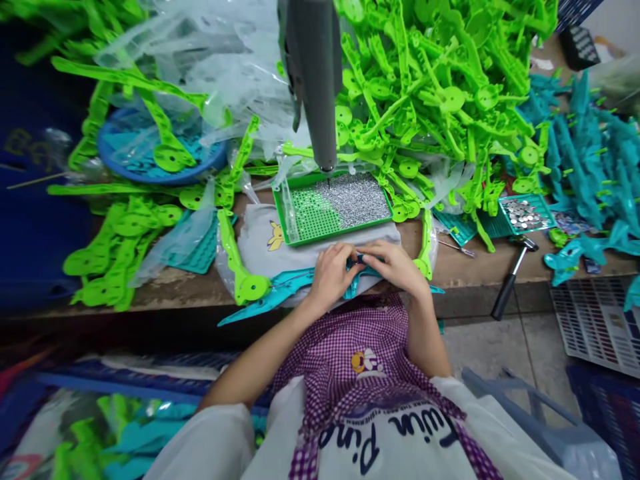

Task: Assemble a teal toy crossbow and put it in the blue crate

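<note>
At the bench's (457,272) front edge, left hand (333,272) and right hand (393,264) seemingly pinch a teal part (287,285) that should be light, stiff; grip mid-length.

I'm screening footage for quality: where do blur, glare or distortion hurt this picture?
Head view: lime-green parts at lower left look stretched and soft; head view: the far-left edge sinks into dark; head view: clear plastic bags shine pale; head view: left hand and right hand look fairly sharp.

Both hands (331,273) on teal part (286,287)
</note>
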{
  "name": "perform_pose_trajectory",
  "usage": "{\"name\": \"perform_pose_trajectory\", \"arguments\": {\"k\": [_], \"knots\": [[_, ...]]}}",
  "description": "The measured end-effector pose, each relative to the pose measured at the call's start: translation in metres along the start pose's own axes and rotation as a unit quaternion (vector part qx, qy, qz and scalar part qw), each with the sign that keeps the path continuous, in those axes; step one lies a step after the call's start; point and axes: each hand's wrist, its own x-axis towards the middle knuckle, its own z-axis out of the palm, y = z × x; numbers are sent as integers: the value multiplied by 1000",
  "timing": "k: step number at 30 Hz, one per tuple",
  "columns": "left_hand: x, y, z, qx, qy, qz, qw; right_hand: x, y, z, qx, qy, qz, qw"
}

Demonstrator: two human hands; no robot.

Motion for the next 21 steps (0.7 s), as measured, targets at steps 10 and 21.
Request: {"name": "perform_pose_trajectory", "arguments": {"k": [10, 21], "knots": [[-9, -2, 3, 47, 84, 30, 995, -38, 7, 34, -207, 52, -80, 974], [-44, -13, -16, 177, -43, 168, 969, -48, 18, 37, -235, 58, -86, 967]]}}
